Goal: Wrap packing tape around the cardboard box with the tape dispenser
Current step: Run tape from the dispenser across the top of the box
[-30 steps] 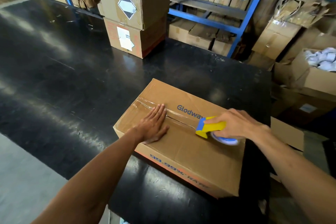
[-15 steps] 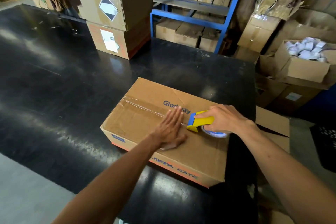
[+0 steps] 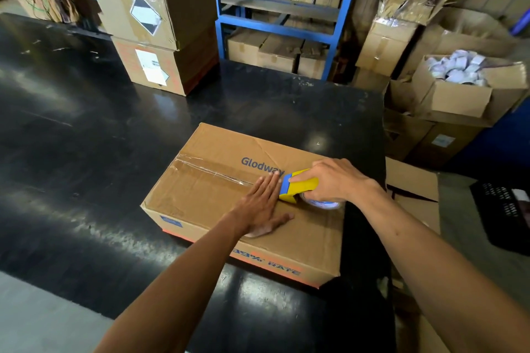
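- Cardboard box [image 3: 229, 209]: lies flat on the black bench [image 3: 86, 152] near its right end, printed top face upward, "Glodway" legible
- Packing tape [image 3: 206, 170]: a clear, wrinkled strip runs along the top seam from the far-left edge toward the middle; this stretch is laid, and the seam beyond the dispenser toward the near-right edge looks untaped
- Tape dispenser [image 3: 298, 186]: yellow and blue, resting on the box top about midway along the seam, its roll partly visible beneath the hand
- Right hand [image 3: 332, 180]: grip closed round the dispenser, fingers curled over its body
- Left hand [image 3: 262, 209]: flat on the box top with fingers straight, fingertips just beside the dispenser's blue edge, pressing down the tape
- Progress, as judged: roughly half of one top pass is done; the rest of the seam, the cut, and any turns down the sides or underneath appear to remain
- Surroundings: two stacked cartons [image 3: 160, 23] at the far side of the bench; blue shelving [image 3: 275, 17] and further cartons behind and to the right
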Demonstrator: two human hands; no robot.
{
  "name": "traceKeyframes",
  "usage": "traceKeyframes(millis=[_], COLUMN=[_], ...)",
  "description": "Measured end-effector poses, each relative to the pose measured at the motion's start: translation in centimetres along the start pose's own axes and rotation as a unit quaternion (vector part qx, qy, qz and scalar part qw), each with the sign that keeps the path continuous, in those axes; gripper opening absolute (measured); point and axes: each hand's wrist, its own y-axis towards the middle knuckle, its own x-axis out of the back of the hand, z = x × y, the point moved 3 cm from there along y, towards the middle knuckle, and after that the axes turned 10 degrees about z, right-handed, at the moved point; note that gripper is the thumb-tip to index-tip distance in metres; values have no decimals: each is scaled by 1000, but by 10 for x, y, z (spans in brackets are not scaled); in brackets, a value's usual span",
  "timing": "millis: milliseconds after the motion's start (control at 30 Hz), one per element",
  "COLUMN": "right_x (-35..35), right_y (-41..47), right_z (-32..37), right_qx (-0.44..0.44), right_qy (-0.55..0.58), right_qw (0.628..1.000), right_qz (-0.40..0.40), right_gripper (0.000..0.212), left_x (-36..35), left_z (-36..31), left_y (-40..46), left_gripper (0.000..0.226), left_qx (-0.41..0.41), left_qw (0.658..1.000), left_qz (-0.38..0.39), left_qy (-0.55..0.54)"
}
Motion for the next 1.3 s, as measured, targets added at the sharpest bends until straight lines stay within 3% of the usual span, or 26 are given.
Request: traceKeyframes(millis=[167, 300, 433, 600, 733, 833, 1133, 1300], right_x=[5, -1, -19, -21, -22, -26, -41, -44], right_y=[-21, -72, -87, -81, -83, -88, -71, -75], right_z=[-7, -58, -80, -83, -81, -82, -43, -38], right_qx=[3, -50, -61, -60, -39, -42, -37, -27], right_qy=[-9, 27, 12, 21, 31, 35, 120, 115], right_qw=[1000, 997, 997, 997, 998, 998, 992, 992], right_qz=[18, 54, 44, 37, 26, 9, -32, -39], right_gripper=[48, 14, 38, 37, 40, 46, 40, 42], left_x=[-4, -5, -5, 8, 7, -2, -12, -14], left_z=[1, 3, 3, -16, -79, -113, -67, -59], left_y=[1, 3, 4, 3, 23, 32, -1, -5], left_gripper=[105, 101, 96, 82, 97, 115, 116, 116], left_qx=[-1, -2, -12, -68, -102, -51, -16, -15], left_qw=[1000, 1000, 999, 997, 995, 997, 1000, 1000], left_qz=[7, 24, 34, 9, 23, 15, 0, 4], left_qy=[-3, 3, 16, 33, 2, -54, 12, 18])
